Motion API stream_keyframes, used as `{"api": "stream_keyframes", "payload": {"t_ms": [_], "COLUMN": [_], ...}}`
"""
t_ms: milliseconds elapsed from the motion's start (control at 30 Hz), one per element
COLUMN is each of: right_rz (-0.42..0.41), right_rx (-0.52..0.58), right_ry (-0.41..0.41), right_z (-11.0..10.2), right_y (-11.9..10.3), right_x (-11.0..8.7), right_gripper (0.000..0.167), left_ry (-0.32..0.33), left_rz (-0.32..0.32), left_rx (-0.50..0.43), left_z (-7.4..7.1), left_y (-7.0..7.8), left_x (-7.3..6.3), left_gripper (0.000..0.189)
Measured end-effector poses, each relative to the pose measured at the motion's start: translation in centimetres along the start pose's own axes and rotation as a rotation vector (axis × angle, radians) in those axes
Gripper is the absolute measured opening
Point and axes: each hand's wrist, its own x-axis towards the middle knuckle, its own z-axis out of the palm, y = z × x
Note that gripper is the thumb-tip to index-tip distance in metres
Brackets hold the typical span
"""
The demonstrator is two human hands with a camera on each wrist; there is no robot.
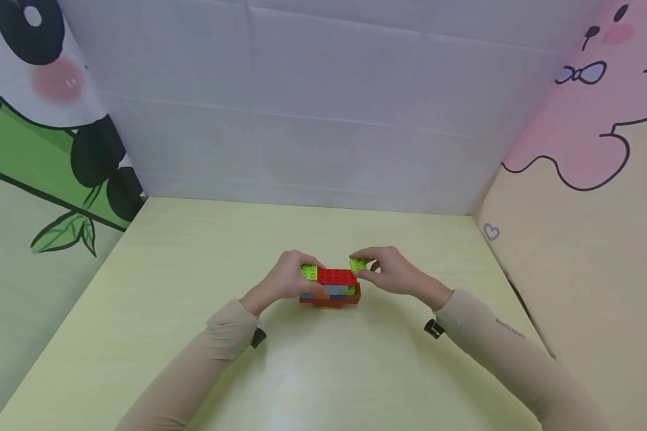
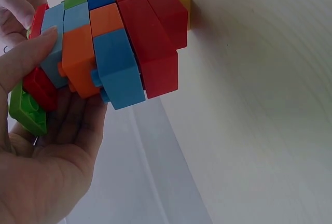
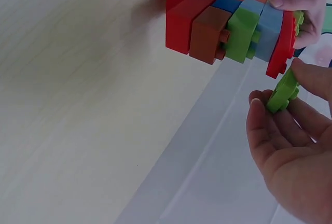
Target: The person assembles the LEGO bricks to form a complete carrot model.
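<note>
A block build of stacked toy bricks [image 1: 336,276] stands on the table, with layers of red, brown, blue, orange, green and grey-blue. My left hand [image 1: 286,276] grips its left end, thumb on the near side and fingers round the far side. A flat lime-green brick [image 1: 310,272] sits at the left end of the red top layer. Between thumb and fingers, my right hand [image 1: 396,272] pinches a second flat lime-green brick [image 3: 282,90], held tilted just off the right end of the red top layer. In the left wrist view, orange and blue bricks [image 2: 118,68] show side studs.
The pale table [image 1: 237,233] runs back to a white sheet wall [image 1: 302,149]. A panda picture [image 1: 38,90] covers the left wall and a pink animal picture [image 1: 587,131] the right. A yellow brick [image 2: 180,1] shows at the base of the build.
</note>
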Motion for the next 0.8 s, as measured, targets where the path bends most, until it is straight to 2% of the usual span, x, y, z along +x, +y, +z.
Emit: {"api": "stream_keyframes", "payload": {"t_ms": [300, 567, 800], "right_rz": [-0.017, -0.025, -0.05], "right_rx": [-0.007, -0.015, -0.045], "right_ry": [0.013, 0.018, 0.015], "right_z": [0.57, 0.51, 0.85], "right_y": [-0.03, -0.24, -0.35], "right_x": [-0.6, -1.04, -1.0], "right_gripper": [0.035, 0.033, 0.034], "left_ry": [0.005, -0.02, -0.019], "left_rz": [0.004, 0.011, -0.011], "left_rx": [0.0, -0.007, -0.014], "left_z": [0.08, 0.21, 0.02], "left_y": [0.08, 0.38, 0.49], "left_x": [0.02, 0.14, 0.08], "left_gripper": [0.036, 0.037, 0.037]}}
